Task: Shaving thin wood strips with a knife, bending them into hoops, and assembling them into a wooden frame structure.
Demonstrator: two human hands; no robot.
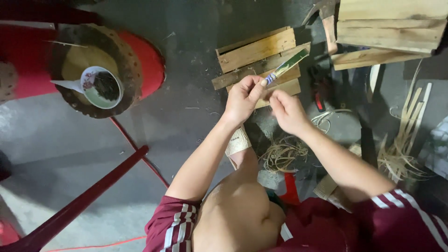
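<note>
My left hand (pixel 242 99) is closed around the near end of a thin green-and-pale bamboo strip (pixel 288 65) that points up and to the right. My right hand (pixel 286 111) sits just right of it, fingers pinched near the strip's lower end; what it pinches is hidden. Both hands hover above a small wooden slat platform (pixel 252 52) on the dark floor. My bare knee (pixel 242 205) is below them.
A bowl with a spoon (pixel 100 86) rests on a round woven piece over a red stool (pixel 149 60) at left. Wooden boxes (pixel 387 28) stand at top right. Split bamboo strips (pixel 406 135) and shavings (pixel 282 154) lie at right. A red bar (pixel 84 200) crosses the lower left.
</note>
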